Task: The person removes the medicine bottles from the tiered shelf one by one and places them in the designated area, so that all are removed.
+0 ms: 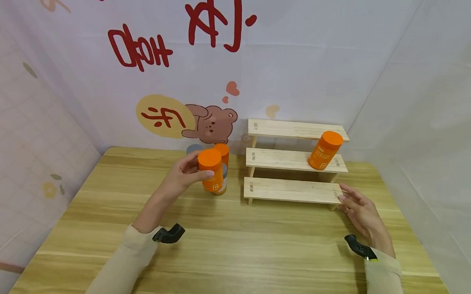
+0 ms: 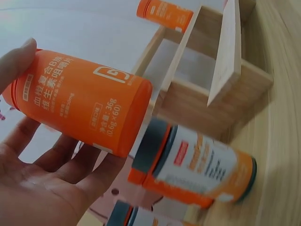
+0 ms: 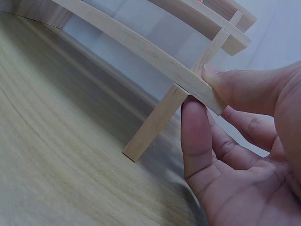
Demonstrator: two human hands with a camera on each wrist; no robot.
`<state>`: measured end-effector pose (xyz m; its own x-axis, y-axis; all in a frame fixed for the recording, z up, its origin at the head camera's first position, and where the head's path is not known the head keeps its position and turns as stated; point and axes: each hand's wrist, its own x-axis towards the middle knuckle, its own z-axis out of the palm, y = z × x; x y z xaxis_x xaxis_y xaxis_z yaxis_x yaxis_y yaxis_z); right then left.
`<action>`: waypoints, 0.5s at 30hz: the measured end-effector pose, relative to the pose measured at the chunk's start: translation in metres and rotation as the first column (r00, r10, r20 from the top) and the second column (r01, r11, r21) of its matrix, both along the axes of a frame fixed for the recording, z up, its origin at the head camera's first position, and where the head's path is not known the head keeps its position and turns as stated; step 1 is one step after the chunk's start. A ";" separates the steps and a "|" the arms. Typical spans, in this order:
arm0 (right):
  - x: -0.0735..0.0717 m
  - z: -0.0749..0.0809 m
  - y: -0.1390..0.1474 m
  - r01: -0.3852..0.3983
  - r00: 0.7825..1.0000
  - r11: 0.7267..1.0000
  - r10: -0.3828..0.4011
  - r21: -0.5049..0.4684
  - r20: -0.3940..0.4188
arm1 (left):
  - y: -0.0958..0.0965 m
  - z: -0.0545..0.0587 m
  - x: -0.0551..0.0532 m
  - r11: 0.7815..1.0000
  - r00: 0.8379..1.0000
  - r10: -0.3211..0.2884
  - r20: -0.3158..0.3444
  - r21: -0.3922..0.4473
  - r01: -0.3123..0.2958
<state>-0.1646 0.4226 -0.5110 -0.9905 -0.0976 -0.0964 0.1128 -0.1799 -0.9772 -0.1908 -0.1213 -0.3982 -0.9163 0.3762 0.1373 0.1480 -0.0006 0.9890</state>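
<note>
My left hand (image 1: 182, 173) grips an orange pill bottle (image 1: 211, 170), raised in front of the other bottles; its white lettering faces the left wrist camera. My right hand (image 1: 364, 209) pinches the right end of the lowest board of a three-step wooden shelf (image 1: 293, 190), thumb above and a finger below in the right wrist view. On the shelf's middle step, toward the right, stands another orange bottle (image 1: 326, 151). Behind the held bottle are a grey-capped white-and-orange bottle (image 2: 202, 160) and one more orange bottle (image 1: 222, 150), partly hidden.
Another grey-capped bottle (image 1: 194, 148) stands at the back, mostly covered by my left hand. The wooden table (image 1: 254, 253) meets a printed cloth backdrop (image 1: 302, 58) at the rear, with cloth on both sides too.
</note>
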 end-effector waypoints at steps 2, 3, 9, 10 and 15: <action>0.000 -0.001 -0.001 -0.001 1.000 1.000 0.001 -0.002 0.002 | -0.006 -0.002 0.001 1.000 1.000 0.012 -0.010 -0.013 -0.013; 0.000 -0.001 -0.001 0.000 1.000 1.000 0.000 -0.004 0.004 | -0.009 -0.003 0.002 1.000 1.000 0.021 -0.007 -0.017 -0.021; 0.000 0.001 -0.001 0.008 1.000 1.000 -0.008 0.021 0.011 | -0.022 -0.012 0.001 0.999 0.999 0.051 -0.007 -0.014 -0.051; 0.000 0.001 -0.001 0.008 1.000 1.000 -0.008 0.022 0.011 | -0.024 -0.014 0.000 0.998 0.998 0.056 -0.006 -0.015 -0.056; -0.002 0.001 -0.001 0.010 1.000 1.000 -0.010 0.016 0.017 | -0.035 -0.026 -0.003 0.993 0.993 0.114 0.037 -0.021 -0.113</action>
<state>-0.1664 0.4214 -0.5100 -0.9897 -0.0861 -0.1147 0.1278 -0.1658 -0.9779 -0.1939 -0.1561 -0.4240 -0.9576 0.2719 0.0957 0.1086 0.0327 0.9935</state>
